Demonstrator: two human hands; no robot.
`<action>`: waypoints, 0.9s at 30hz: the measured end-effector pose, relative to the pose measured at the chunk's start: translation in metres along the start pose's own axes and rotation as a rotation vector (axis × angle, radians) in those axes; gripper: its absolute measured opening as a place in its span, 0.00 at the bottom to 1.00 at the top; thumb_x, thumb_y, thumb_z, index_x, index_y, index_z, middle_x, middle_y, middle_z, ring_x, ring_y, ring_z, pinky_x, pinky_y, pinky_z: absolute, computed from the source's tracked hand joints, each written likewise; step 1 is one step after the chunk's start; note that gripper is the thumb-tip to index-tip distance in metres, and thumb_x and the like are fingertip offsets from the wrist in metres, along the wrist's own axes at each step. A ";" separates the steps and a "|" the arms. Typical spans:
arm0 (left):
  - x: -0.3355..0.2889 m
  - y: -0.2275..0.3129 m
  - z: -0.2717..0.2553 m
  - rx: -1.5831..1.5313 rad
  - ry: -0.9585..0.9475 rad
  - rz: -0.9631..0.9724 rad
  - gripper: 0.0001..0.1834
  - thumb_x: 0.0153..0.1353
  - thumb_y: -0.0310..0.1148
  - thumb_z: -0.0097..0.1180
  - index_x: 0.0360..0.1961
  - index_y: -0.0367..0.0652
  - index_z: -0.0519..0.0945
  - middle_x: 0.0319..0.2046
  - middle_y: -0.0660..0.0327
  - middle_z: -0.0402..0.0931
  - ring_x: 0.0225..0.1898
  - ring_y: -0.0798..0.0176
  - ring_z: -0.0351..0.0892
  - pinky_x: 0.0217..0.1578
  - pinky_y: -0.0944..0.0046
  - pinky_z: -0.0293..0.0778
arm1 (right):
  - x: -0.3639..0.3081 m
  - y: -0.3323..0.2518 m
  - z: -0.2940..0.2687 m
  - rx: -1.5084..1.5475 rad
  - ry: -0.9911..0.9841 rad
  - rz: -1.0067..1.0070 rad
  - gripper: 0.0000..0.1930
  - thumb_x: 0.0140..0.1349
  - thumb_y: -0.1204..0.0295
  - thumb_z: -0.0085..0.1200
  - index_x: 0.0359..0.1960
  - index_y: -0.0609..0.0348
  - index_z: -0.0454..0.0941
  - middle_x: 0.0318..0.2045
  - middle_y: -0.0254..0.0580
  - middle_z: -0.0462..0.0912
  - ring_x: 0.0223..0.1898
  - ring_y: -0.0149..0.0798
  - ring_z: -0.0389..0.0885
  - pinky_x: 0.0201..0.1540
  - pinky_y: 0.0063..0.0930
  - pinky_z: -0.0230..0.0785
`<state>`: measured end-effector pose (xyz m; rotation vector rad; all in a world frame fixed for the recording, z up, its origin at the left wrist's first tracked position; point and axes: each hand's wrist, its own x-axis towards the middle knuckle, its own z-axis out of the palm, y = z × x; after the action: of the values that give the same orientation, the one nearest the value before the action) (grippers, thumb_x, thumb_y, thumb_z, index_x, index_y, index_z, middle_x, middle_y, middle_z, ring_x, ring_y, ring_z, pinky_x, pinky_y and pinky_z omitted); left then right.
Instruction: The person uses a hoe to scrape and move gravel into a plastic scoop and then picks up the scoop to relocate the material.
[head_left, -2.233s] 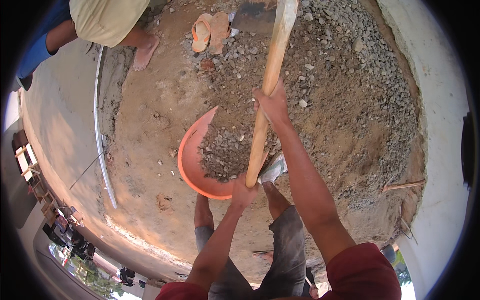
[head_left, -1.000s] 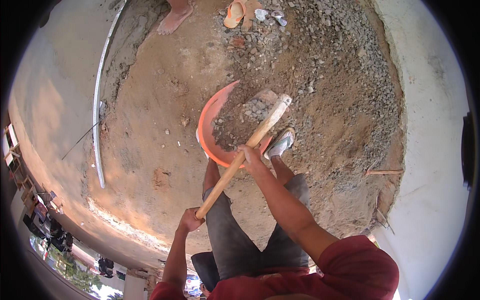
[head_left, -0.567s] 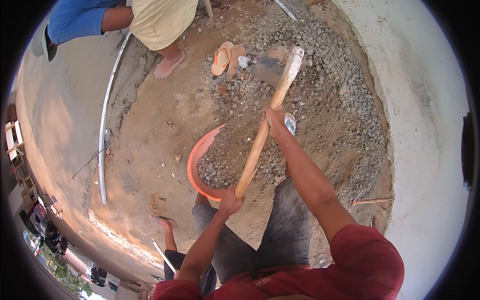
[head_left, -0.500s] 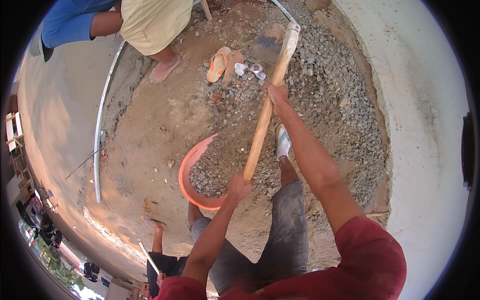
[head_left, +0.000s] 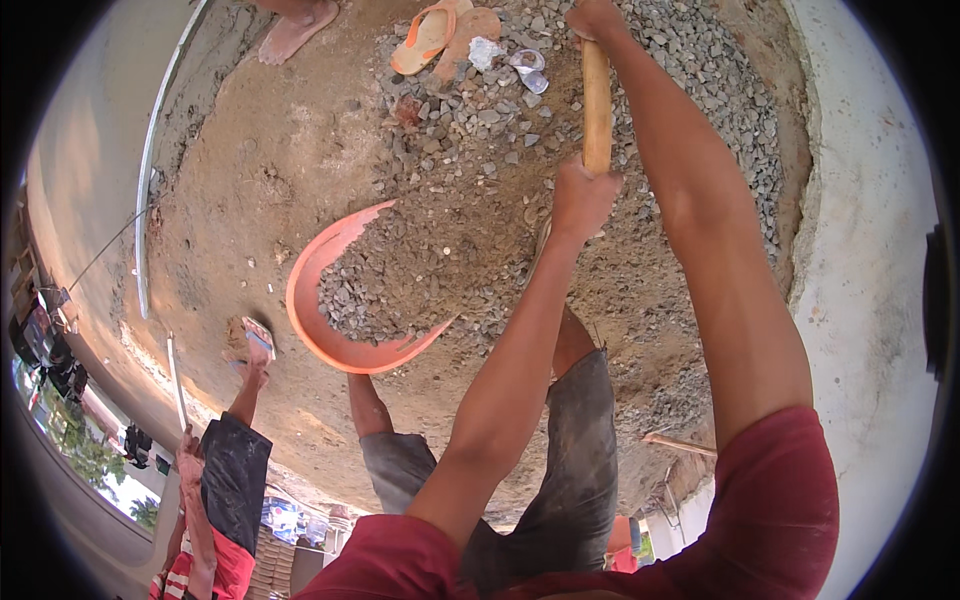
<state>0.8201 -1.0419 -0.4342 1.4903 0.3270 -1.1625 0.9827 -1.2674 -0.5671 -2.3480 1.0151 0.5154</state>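
Handle (head_left: 597, 100) swinging up from 0.5 s ago; left hand (head_left: 583, 195) and right hand (head_left: 594, 18) gripping it; gravel filling basin (head_left: 320, 335).

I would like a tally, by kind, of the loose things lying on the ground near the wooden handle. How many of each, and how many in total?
Orange basin, holding gravel: 1
Orange sandals: 2
Long pale pipe at the left: 1
Crumpled pale wrappers beside the sandals: 2
Total: 6

The wooden handle is not counted: the left hand and right hand grip it.
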 end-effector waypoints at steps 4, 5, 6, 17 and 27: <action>-0.069 0.009 -0.064 0.195 0.030 0.016 0.16 0.51 0.33 0.64 0.38 0.33 0.79 0.25 0.47 0.81 0.29 0.47 0.83 0.34 0.52 0.76 | -0.106 -0.069 0.005 0.319 -0.088 0.196 0.51 0.60 0.76 0.54 0.77 0.44 0.30 0.39 0.53 0.82 0.25 0.41 0.84 0.24 0.39 0.80; -0.093 0.006 -0.060 0.230 0.001 0.039 0.18 0.51 0.34 0.65 0.40 0.33 0.80 0.27 0.45 0.82 0.32 0.44 0.84 0.36 0.50 0.77 | -0.116 -0.047 0.001 0.306 -0.033 0.223 0.51 0.60 0.77 0.53 0.77 0.40 0.29 0.40 0.54 0.81 0.23 0.41 0.82 0.23 0.39 0.79; -0.113 0.001 -0.061 0.238 -0.035 0.035 0.18 0.51 0.34 0.64 0.40 0.32 0.80 0.26 0.46 0.81 0.30 0.47 0.84 0.35 0.51 0.77 | -0.127 -0.030 0.001 0.301 0.003 0.243 0.52 0.61 0.77 0.53 0.77 0.36 0.28 0.41 0.55 0.81 0.22 0.40 0.81 0.22 0.39 0.79; -0.338 -0.062 -0.262 0.715 -0.113 -0.185 0.25 0.52 0.39 0.63 0.50 0.38 0.75 0.35 0.41 0.82 0.41 0.36 0.82 0.44 0.40 0.75 | -0.432 -0.109 0.121 0.962 -0.268 0.578 0.50 0.61 0.81 0.57 0.75 0.39 0.33 0.36 0.47 0.76 0.24 0.39 0.77 0.25 0.36 0.79; -0.555 -0.193 -0.513 0.970 -0.143 -0.663 0.17 0.48 0.37 0.63 0.42 0.52 0.82 0.36 0.50 0.84 0.41 0.43 0.84 0.44 0.49 0.79 | -0.647 -0.175 0.304 1.544 -0.305 1.076 0.15 0.60 0.82 0.56 0.46 0.60 0.67 0.33 0.44 0.75 0.31 0.39 0.79 0.31 0.34 0.75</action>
<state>0.6571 -0.3201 -0.1869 2.1857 0.1504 -2.1387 0.6561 -0.6271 -0.4102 -0.2947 1.5860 0.2166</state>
